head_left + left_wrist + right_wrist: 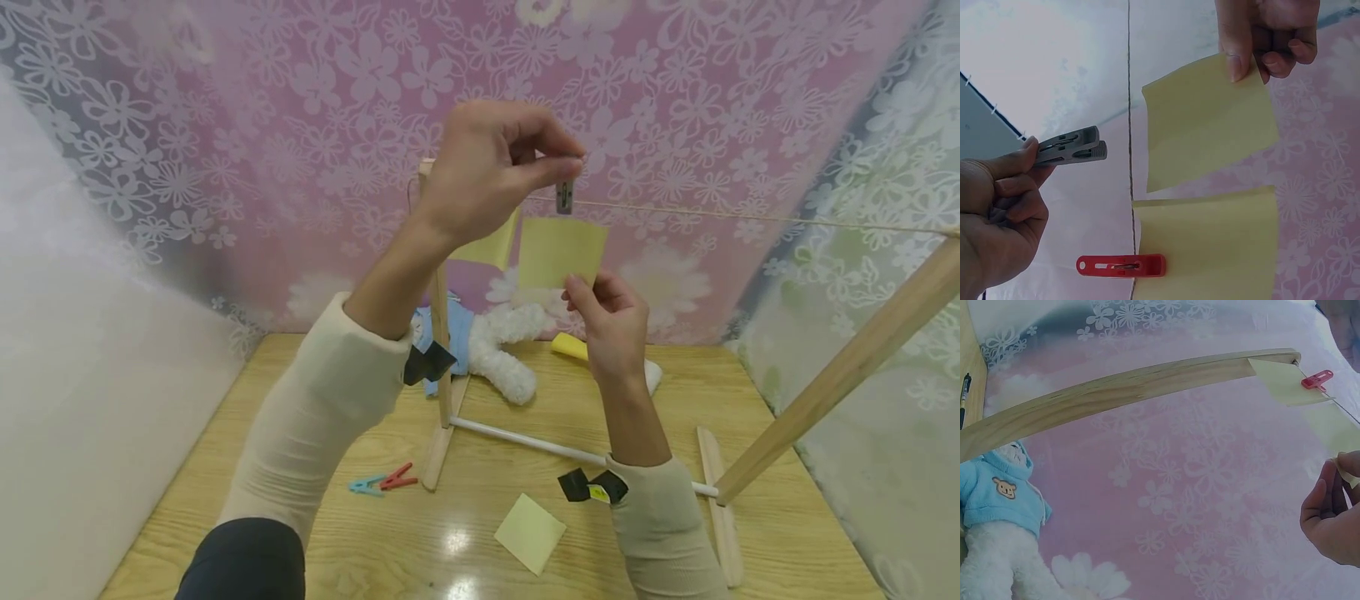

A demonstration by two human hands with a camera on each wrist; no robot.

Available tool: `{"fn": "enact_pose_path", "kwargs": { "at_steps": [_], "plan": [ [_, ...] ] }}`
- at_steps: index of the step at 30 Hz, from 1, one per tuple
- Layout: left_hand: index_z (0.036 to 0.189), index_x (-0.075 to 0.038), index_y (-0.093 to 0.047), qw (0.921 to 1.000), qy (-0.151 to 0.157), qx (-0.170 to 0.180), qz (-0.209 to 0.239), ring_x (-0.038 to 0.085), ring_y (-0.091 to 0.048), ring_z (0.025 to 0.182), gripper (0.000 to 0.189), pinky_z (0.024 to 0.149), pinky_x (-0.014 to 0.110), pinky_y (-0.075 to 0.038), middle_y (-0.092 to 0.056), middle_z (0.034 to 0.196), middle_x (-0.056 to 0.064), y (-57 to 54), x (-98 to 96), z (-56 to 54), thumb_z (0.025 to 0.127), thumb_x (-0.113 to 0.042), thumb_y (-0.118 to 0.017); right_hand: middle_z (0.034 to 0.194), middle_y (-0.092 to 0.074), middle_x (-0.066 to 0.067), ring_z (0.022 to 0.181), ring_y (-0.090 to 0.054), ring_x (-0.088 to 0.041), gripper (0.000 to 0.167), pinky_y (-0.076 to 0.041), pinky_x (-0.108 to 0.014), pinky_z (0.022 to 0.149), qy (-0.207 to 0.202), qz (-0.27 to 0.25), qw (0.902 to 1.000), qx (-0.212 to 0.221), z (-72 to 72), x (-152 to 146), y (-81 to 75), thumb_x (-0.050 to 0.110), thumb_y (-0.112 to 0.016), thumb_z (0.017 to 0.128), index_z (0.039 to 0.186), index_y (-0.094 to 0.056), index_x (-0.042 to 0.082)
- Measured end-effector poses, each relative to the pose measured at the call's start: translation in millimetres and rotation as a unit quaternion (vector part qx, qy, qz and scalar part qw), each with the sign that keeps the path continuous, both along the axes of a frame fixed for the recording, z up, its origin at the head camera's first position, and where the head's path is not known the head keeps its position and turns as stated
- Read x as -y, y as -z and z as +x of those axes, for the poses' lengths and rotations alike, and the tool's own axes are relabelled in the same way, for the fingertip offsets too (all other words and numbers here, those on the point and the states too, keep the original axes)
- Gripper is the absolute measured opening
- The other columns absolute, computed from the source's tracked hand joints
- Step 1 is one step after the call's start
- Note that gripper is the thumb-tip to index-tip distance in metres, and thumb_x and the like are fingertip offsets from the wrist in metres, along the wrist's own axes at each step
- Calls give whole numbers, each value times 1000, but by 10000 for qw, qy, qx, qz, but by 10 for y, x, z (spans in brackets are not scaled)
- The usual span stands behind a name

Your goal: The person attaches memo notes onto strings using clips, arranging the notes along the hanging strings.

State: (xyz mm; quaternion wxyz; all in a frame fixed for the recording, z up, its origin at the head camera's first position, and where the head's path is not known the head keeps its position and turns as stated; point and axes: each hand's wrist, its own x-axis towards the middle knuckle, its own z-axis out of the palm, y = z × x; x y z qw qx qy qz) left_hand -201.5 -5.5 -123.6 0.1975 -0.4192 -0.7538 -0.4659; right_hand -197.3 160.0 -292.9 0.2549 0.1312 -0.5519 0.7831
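Observation:
My left hand (487, 171) pinches a grey clothespin (1072, 147) between thumb and fingers, with the clip's tip toward the string (712, 213). Below it in the head view, my right hand (618, 329) grips a yellow paper note (558, 252) by its lower corner, its top edge near the string. To the left, a second yellow note (1210, 244) hangs from the string, fastened by a red clothespin (1121, 265). In the left wrist view the grey clothespin stands apart from both the string and the held note.
The string runs between two wooden posts (847, 358), joined low down by a white rod (525, 440). On the table lie a blue clothespin (366, 486), a red clothespin (397, 477) and another yellow note (530, 534). A white plush toy (504, 367) in blue lies behind.

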Motion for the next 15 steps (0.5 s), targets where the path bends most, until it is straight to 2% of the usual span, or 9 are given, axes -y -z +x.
{"fn": "enact_pose_path", "kwargs": {
  "at_steps": [4, 10, 15],
  "plan": [
    [86, 0, -73, 10000, -24, -22, 6, 8, -60, 61, 9, 62, 20, -49, -73, 85, 8, 24, -36, -70, 83, -9, -72, 77, -64, 0, 70, -57, -13, 3, -48, -21, 66, 50, 23, 10000, 22, -14, -5, -13, 4, -68, 86, 84, -66, 5],
    [85, -1, -72, 9988, -293, 364, -139, 10, -57, 63, 9, 60, 19, -45, -72, 86, 9, 72, -86, -143, 83, -9, -72, 77, -64, -1, 69, -57, -13, 2, -48, -20, 65, 12, -141, 9999, 25, -37, 10, -38, 4, -69, 85, 85, -67, 5],
    [86, -1, -72, 9986, -411, 301, -153, 10, -62, 69, 10, 64, 18, -49, -72, 87, 9, 106, -114, -173, 83, -10, -72, 77, -64, -2, 70, -58, -13, 3, -49, -20, 65, -32, -244, 9997, 42, -55, 35, -38, 3, -69, 85, 84, -67, 5]
  ]
}}
